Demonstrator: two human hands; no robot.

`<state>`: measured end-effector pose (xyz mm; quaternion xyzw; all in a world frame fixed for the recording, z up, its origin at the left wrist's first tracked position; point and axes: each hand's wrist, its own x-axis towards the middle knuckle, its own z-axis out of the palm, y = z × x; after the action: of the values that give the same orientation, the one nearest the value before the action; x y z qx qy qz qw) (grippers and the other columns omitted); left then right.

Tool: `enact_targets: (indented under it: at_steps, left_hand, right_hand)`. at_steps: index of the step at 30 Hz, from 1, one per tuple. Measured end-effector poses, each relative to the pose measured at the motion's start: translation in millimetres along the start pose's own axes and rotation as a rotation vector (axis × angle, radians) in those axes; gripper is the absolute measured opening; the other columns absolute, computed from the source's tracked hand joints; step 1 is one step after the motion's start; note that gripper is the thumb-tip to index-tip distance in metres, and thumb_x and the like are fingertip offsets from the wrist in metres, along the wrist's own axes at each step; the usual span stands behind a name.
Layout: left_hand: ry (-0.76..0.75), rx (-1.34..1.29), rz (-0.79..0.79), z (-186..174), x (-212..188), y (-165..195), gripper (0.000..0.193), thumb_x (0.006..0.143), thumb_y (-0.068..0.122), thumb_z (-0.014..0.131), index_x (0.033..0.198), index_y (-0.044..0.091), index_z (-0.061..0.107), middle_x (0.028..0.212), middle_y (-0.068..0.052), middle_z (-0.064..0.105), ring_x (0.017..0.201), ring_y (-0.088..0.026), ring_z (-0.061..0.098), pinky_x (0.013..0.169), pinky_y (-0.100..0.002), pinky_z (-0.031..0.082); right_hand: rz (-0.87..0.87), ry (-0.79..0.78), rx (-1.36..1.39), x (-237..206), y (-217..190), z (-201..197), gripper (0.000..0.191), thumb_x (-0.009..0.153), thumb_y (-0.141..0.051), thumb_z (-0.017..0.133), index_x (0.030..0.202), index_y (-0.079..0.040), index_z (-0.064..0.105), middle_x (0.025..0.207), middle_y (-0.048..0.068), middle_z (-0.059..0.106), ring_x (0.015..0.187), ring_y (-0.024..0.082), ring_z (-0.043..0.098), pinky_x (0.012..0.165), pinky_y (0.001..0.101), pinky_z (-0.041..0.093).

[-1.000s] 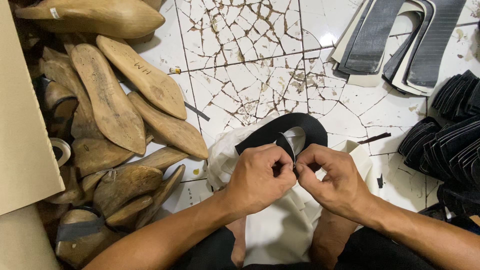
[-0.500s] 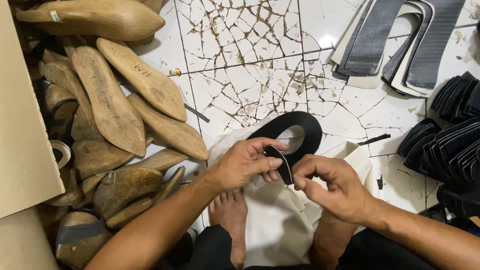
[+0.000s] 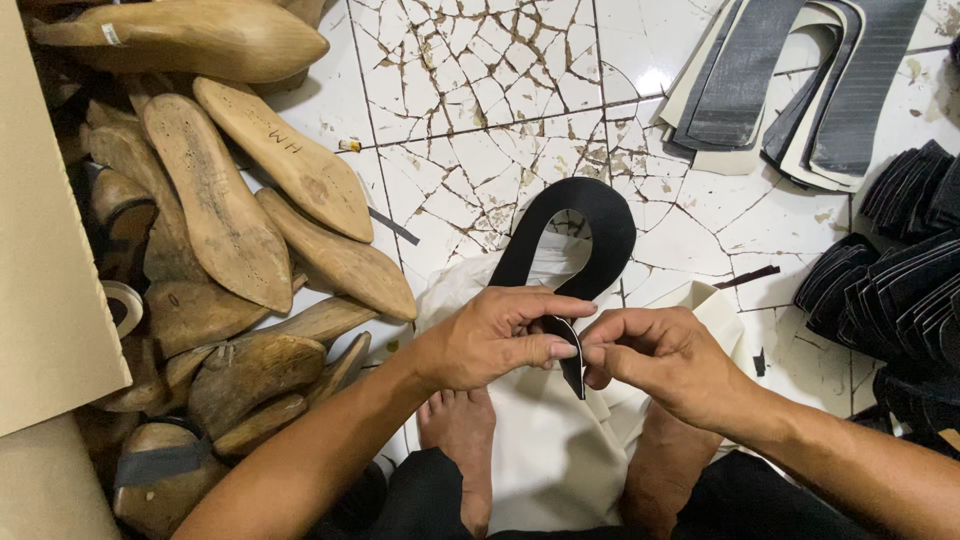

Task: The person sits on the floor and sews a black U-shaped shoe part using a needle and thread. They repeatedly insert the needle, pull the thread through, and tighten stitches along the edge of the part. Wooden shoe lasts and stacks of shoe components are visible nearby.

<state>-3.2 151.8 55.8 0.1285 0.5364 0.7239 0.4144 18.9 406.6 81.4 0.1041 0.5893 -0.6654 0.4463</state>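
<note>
A black U-shaped shoe upper piece [image 3: 590, 225] curves away from me above a white cloth [image 3: 545, 455] that lies over my feet. My left hand [image 3: 495, 335] pinches one end of the black piece between thumb and fingers. My right hand [image 3: 665, 360] grips the same end from the right, with fingertips touching those of the left hand. A short black tab of the piece hangs down between the two hands.
A heap of wooden shoe lasts [image 3: 230, 210] fills the left side beside a cardboard sheet [image 3: 45, 240]. Stacks of black cut pieces [image 3: 905, 270] lie at the right, grey and white insole strips [image 3: 790, 85] at the top right. The floor is cracked white tile [image 3: 480, 120].
Both hands were clenched together low over the cloth. They have lifted the black piece so its loop stands open and now pinch its near end.
</note>
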Motion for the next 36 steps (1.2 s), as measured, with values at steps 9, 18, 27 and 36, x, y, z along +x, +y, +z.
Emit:
enact_targets:
  at_steps: [9, 18, 27, 36]
  left_hand:
    - [0.050, 0.121, -0.043, 0.8, 1.3, 0.0, 0.048, 0.095, 0.022, 0.074, 0.139, 0.006, 0.064, 0.099, -0.002, 0.065, 0.084, -0.006, 0.061, 0.073, -0.023, 0.053]
    - [0.045, 0.136, -0.065, 0.9, 3.0, 4.2, 0.048, 0.093, 0.025, 0.074, 0.136, 0.004, 0.066, 0.094, -0.003, 0.068, 0.081, -0.007, 0.062, 0.069, -0.023, 0.053]
    - [0.034, 0.111, -0.071, 0.5, 3.9, 3.9, 0.047, 0.095, 0.024, 0.073, 0.136, 0.004, 0.066, 0.086, -0.002, 0.068, 0.076, -0.006, 0.061, 0.066, -0.023, 0.052]
    - [0.025, 0.135, -0.047, 0.2, 5.9, 7.3, 0.044, 0.096, 0.022, 0.072, 0.135, 0.003, 0.066, 0.089, -0.001, 0.067, 0.077, -0.006, 0.060, 0.066, -0.023, 0.051]
  right_hand:
    - [0.033, 0.026, -0.050, 0.3, 1.1, -2.4, 0.019, 0.091, -0.013, 0.068, 0.097, 0.003, 0.077, 0.079, 0.010, 0.077, 0.076, 0.015, 0.073, 0.076, 0.0315, 0.061]
    - [0.028, 0.023, -0.028, 2.1, 5.9, -5.2, 0.019, 0.090, -0.012, 0.071, 0.098, 0.004, 0.077, 0.079, 0.010, 0.077, 0.075, 0.014, 0.072, 0.073, 0.0302, 0.059]
    - [0.033, 0.022, -0.032, 3.5, 5.9, -6.9, 0.019, 0.089, -0.012, 0.071, 0.097, 0.004, 0.078, 0.079, 0.010, 0.078, 0.075, 0.015, 0.072, 0.073, 0.0304, 0.060]
    - [0.048, 0.028, -0.044, 3.9, 3.3, -8.9, 0.019, 0.088, -0.015, 0.073, 0.095, 0.003, 0.078, 0.079, 0.010, 0.078, 0.075, 0.016, 0.074, 0.072, 0.0309, 0.060]
